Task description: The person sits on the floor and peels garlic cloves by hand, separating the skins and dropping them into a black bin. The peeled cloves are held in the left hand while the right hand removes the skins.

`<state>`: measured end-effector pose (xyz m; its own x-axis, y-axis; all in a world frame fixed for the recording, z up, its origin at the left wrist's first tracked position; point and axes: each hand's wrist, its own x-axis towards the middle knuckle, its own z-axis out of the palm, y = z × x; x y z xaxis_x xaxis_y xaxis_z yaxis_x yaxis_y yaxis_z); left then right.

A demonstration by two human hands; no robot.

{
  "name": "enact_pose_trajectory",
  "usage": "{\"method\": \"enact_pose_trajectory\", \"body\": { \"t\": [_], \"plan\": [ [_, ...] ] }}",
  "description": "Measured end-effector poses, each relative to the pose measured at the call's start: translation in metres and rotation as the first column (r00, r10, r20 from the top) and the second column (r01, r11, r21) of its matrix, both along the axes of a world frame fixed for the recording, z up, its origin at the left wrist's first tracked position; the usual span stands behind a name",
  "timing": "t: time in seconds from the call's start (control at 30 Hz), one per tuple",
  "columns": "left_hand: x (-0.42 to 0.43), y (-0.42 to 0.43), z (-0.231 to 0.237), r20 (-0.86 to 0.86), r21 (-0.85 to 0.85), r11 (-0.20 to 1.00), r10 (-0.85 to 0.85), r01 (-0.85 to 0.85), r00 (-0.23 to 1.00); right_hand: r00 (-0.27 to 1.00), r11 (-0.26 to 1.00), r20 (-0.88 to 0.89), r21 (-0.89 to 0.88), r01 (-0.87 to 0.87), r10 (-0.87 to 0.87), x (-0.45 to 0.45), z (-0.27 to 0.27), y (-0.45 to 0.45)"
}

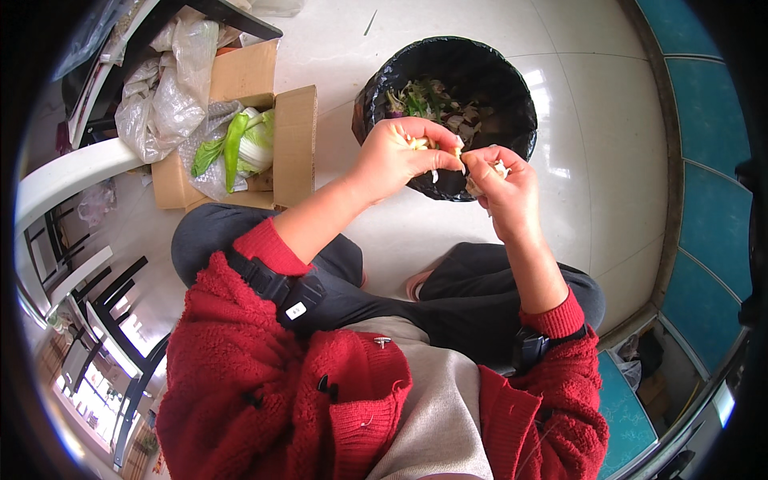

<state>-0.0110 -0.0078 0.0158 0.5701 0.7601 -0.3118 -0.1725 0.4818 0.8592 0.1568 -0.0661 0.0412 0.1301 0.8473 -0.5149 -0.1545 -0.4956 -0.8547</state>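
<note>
Both hands meet over the near part of a bin lined with a black plastic bag [504,90]. My left hand [399,157] has several peeled garlic cloves [422,143] in its curled fingers, and its thumb and forefinger pinch a small yellowish clove [458,151]. My right hand [504,180] touches that clove with its fingertips and holds pieces of unpeeled garlic with papery skin [500,170] against the palm. A thin strip of skin hangs below the left fingers. Inside the bin lie vegetable scraps [420,99], with green leaves, purple bits and dry garlic skins.
An open cardboard box [294,147] at the left holds a Chinese cabbage [259,144] and a long green pepper [233,153] on bubble wrap. Crumpled clear plastic [174,90] lies against it. Teal cabinets [708,114] line the right side. My knees flank the near floor.
</note>
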Motion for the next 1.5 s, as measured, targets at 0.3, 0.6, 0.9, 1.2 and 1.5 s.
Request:
{"method": "enact_pose_trajectory", "body": {
  "t": [0.3,0.6,0.9,1.2,1.5],
  "plan": [
    [0.001,0.002,-0.004,-0.15,0.362,0.932,0.077,-0.017,0.986,0.987,1.0,0.158,0.004,-0.03,0.029,-0.003,0.009,0.001],
    [0.001,-0.003,0.001,-0.288,0.75,0.653,0.174,0.109,0.942,0.941,0.989,0.322,0.069,-0.131,0.102,0.0,-0.001,-0.002],
    [0.003,-0.005,0.001,-0.276,0.659,0.747,0.127,0.091,0.953,0.976,0.99,0.215,0.127,-0.055,0.026,-0.001,-0.003,-0.003],
    [0.001,-0.002,0.001,-0.076,0.004,1.0,0.025,-0.025,0.997,0.981,0.999,0.194,0.036,0.003,-0.01,0.002,-0.01,0.0],
    [0.003,-0.002,0.001,-0.069,-0.071,0.997,0.027,-0.032,0.997,0.991,1.0,0.128,-0.008,-0.026,0.027,0.0,0.006,0.001]
  ]
}}
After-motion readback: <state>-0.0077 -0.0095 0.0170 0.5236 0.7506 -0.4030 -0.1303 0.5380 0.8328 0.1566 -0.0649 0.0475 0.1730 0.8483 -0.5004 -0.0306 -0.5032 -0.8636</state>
